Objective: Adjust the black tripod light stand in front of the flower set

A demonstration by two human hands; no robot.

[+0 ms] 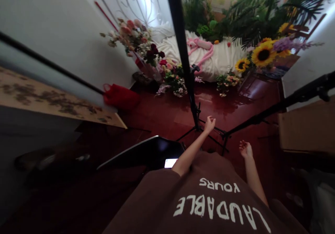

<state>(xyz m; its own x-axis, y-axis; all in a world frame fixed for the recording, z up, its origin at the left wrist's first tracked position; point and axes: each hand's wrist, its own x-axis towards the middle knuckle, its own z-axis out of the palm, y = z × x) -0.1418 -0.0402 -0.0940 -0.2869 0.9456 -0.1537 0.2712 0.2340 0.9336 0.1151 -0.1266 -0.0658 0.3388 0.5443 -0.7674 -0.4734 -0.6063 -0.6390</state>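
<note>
evidently your left hand (209, 124) stretches, fingers loosely spread and empty, toward the thin black metal tripod stand (188, 84); your right hand (245, 148) hangs half-curled, empty.

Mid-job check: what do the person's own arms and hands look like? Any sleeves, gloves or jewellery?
No gloves on the left hand or the right hand, and no watch, ring or band that I can make out. The left forearm and right forearm are uncovered up to the sleeves of a loose brown top, which has white block lettering reading LAUDABLE YOURS.
</note>
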